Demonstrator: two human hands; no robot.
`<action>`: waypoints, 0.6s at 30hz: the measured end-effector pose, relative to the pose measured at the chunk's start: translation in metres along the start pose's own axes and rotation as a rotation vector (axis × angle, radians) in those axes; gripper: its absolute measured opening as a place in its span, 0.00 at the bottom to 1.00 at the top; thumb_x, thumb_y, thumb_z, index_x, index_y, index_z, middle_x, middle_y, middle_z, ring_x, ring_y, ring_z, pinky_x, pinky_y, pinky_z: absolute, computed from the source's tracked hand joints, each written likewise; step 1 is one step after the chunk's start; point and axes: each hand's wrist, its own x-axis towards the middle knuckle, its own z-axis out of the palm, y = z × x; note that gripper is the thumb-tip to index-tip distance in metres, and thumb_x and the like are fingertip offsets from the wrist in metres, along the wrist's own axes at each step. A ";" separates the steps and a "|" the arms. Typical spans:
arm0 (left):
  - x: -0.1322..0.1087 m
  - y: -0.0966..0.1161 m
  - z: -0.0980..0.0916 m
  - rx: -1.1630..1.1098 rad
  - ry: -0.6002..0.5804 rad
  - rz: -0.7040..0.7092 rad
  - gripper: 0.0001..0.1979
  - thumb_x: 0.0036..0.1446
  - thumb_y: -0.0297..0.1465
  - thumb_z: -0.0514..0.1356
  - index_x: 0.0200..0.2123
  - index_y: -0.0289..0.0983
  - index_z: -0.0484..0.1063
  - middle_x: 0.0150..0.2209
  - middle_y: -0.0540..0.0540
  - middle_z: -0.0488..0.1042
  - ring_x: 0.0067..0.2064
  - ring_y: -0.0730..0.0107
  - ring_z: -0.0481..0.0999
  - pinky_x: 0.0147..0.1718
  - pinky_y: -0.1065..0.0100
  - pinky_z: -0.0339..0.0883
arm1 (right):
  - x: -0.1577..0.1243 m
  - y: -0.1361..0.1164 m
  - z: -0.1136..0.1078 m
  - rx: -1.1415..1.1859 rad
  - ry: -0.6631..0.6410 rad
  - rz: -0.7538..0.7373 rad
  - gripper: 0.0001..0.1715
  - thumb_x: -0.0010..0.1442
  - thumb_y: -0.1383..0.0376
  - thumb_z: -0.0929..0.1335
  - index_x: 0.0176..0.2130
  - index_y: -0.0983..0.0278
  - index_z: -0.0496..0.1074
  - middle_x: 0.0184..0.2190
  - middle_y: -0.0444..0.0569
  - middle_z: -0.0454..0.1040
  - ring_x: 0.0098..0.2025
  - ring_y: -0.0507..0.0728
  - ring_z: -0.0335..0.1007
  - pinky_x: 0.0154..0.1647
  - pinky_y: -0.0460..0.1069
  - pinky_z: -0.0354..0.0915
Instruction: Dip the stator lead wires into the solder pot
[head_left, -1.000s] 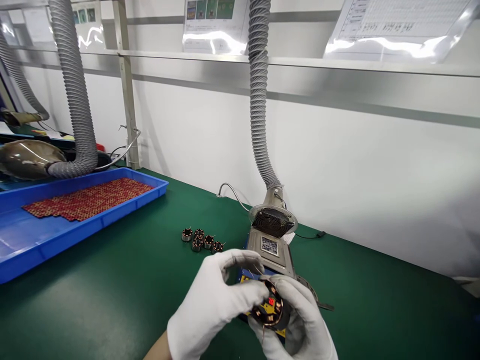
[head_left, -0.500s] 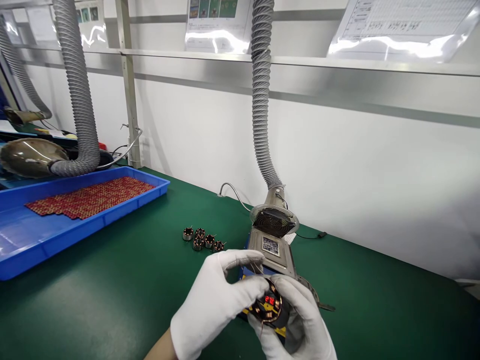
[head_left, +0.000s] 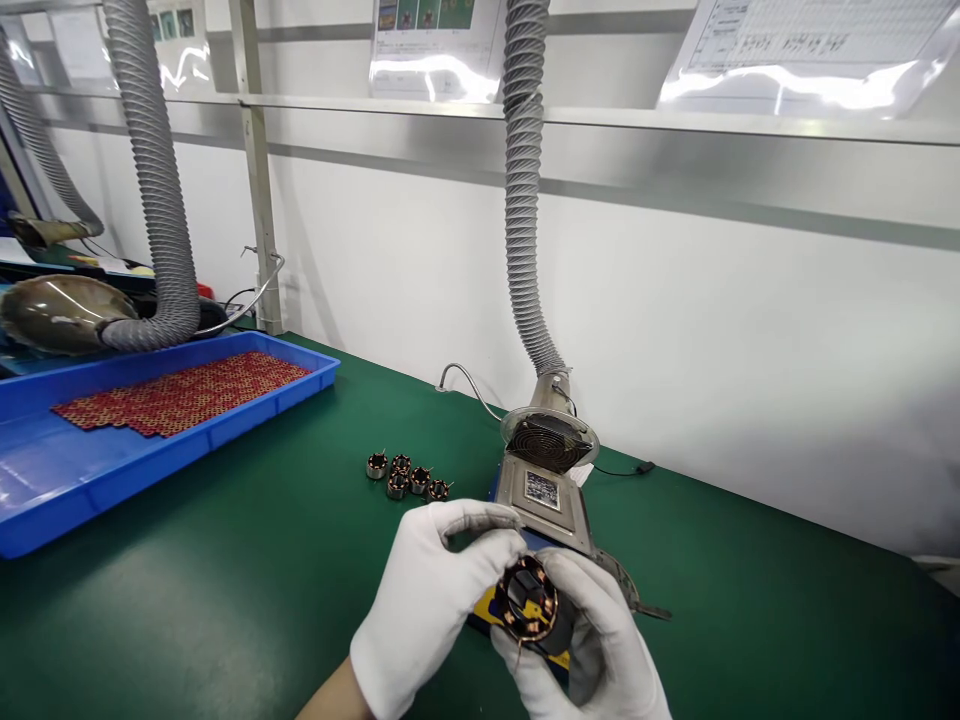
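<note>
A motor stator (head_left: 528, 600) with copper windings round its ring is tilted so that I look through its open middle. My right hand (head_left: 600, 630), in a white glove, grips it from the right, with fingers above and below. My left hand (head_left: 442, 575), also gloved, has thumb and forefinger pinched at the stator's upper left edge; the exact contact point is hidden. A short wire hangs from the stator's lower side. Behind it is a blue and yellow machine with a metal top plate (head_left: 541, 490), partly covered by my hands.
Several more stators (head_left: 409, 477) stand grouped on the green table (head_left: 300, 590). At left lies a blue tray (head_left: 210, 440) holding red patterned pieces (head_left: 187, 390). A grey extraction hose (head_left: 523, 200) comes down to a round hood (head_left: 551, 438) over the machine's back.
The stator has tilted and shifted slightly left, and the red digits seen through its middle are now hidden. My left fingertips have drawn back a little to the left.
</note>
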 end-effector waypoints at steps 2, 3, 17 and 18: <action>0.003 -0.003 -0.002 -0.066 0.013 -0.004 0.08 0.40 0.30 0.69 0.27 0.35 0.78 0.26 0.47 0.78 0.30 0.68 0.75 0.31 0.72 0.70 | -0.001 0.001 -0.001 0.003 -0.017 0.006 0.17 0.55 0.59 0.69 0.46 0.60 0.69 0.42 0.55 0.70 0.43 0.59 0.71 0.37 0.51 0.72; 0.004 -0.004 -0.003 -0.103 0.015 0.002 0.09 0.39 0.31 0.70 0.27 0.35 0.78 0.25 0.47 0.77 0.29 0.69 0.74 0.30 0.72 0.70 | -0.001 0.001 -0.001 0.008 -0.024 0.014 0.18 0.55 0.59 0.69 0.46 0.60 0.69 0.43 0.55 0.70 0.44 0.59 0.71 0.37 0.51 0.72; 0.006 0.001 -0.011 -0.193 -0.077 -0.039 0.11 0.40 0.30 0.72 0.30 0.38 0.78 0.29 0.49 0.78 0.32 0.73 0.76 0.33 0.78 0.69 | 0.001 -0.010 0.002 0.190 -0.015 0.168 0.18 0.54 0.56 0.70 0.45 0.58 0.70 0.42 0.52 0.69 0.43 0.56 0.70 0.39 0.47 0.71; 0.008 -0.001 -0.011 -0.215 -0.024 0.002 0.11 0.40 0.30 0.72 0.30 0.38 0.78 0.29 0.49 0.78 0.32 0.74 0.76 0.33 0.79 0.69 | 0.000 -0.010 0.002 0.205 -0.024 0.185 0.18 0.54 0.56 0.70 0.45 0.58 0.70 0.42 0.52 0.69 0.43 0.57 0.70 0.39 0.47 0.71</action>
